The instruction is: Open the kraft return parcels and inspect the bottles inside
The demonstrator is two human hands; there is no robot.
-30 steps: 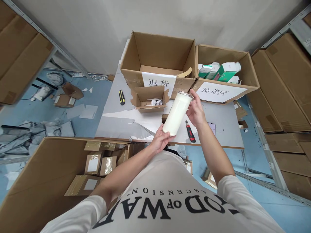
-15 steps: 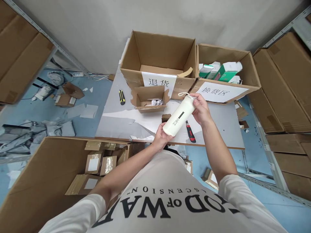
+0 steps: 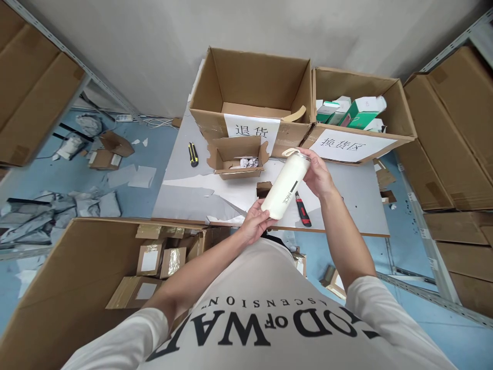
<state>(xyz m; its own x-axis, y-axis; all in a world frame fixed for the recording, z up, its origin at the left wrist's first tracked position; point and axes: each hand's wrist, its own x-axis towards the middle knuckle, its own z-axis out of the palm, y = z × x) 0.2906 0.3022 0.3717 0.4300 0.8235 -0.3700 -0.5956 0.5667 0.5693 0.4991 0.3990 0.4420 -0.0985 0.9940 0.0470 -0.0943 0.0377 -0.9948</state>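
Observation:
A cream water bottle (image 3: 284,188) with a strap loop at its cap and dark lettering on its side is tilted above the front of the table. My left hand (image 3: 256,224) grips its base end, and my right hand (image 3: 317,173) is closed around the cap end. Below the bottle, a red and black utility knife (image 3: 303,210) lies on the table, near a small brown cardboard piece (image 3: 263,189). An opened small carton (image 3: 238,172) with crumpled printed paper inside stands just beyond my hands.
Behind stand a large labelled carton (image 3: 210,119) and another carton (image 3: 404,110) holding green and white boxes. A yellow and black cutter (image 3: 193,154) lies at the table's left. A big carton (image 3: 57,267) of taped parcels stands front left. Stacked boxes (image 3: 454,149) line the right.
The bottle has rolled a little between my hands, so its lettering now faces further to the right. Its base end has shifted slightly right and toward me.

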